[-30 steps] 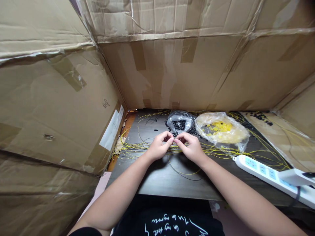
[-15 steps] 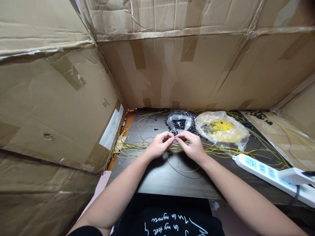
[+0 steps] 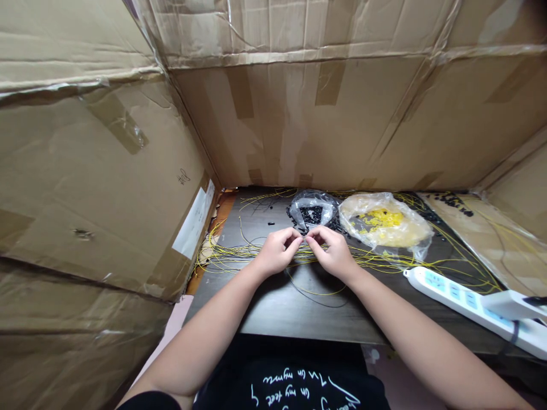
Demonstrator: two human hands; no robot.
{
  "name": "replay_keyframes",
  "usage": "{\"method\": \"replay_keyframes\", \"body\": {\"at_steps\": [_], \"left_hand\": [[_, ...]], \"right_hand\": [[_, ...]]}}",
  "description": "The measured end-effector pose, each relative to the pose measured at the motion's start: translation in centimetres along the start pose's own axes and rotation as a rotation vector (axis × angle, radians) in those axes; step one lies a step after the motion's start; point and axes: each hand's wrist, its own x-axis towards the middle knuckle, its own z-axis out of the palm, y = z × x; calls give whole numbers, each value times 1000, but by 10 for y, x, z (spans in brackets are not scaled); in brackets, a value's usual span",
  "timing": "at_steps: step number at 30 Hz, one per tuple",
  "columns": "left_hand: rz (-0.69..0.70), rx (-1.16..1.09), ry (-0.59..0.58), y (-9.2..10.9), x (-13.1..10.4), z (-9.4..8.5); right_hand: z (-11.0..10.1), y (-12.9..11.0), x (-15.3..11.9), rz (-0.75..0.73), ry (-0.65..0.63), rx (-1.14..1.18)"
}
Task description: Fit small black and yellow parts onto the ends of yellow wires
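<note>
My left hand (image 3: pixel 280 250) and my right hand (image 3: pixel 329 250) meet almost fingertip to fingertip over a spread of yellow and dark wires (image 3: pixel 239 254). Both are closed in a pinch. Whatever sits between the fingertips is too small and too covered to name. Below the hands, a thin wire loop (image 3: pixel 318 294) curves across the dark table. Just beyond the fingers stands a clear plastic bag of small black parts (image 3: pixel 311 215), some spilled around it. To its right lies an open plastic bag with small yellow pieces (image 3: pixel 380 219).
Cardboard walls (image 3: pixel 290 131) enclose the table (image 3: pixel 273 319) at the back and sides. A white power strip (image 3: pixel 461 302) with a plug in it lies at the right front. More black parts (image 3: pixel 453 202) rest on a cardboard flap at the far right.
The fingertips of my two hands have moved slightly apart. The bags and the power strip have not moved.
</note>
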Motion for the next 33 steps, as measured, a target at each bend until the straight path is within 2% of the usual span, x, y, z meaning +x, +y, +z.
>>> {"method": "replay_keyframes", "body": {"at_steps": [4,10,15,17,24,33], "left_hand": [[64,109,22,-1,-1,-1],[128,203,-21,-5,-2,-4],[167,257,-49,-7,-2,-2],[172,266,-53,-8,-2,-2],[185,289,-51,-11,-1,-1],[227,324,-24,-11,-1,-2]], "right_hand": [[0,3,0,-7,-7,-29],[-5,9,-1,33,36,-72],[-8,9,-2,-131,-129,-157],[-8,8,-1,-170,-147,-205],[-7,8,-1,-171,-108,-282],[-7,8,-2,-157,-87,-260]]}}
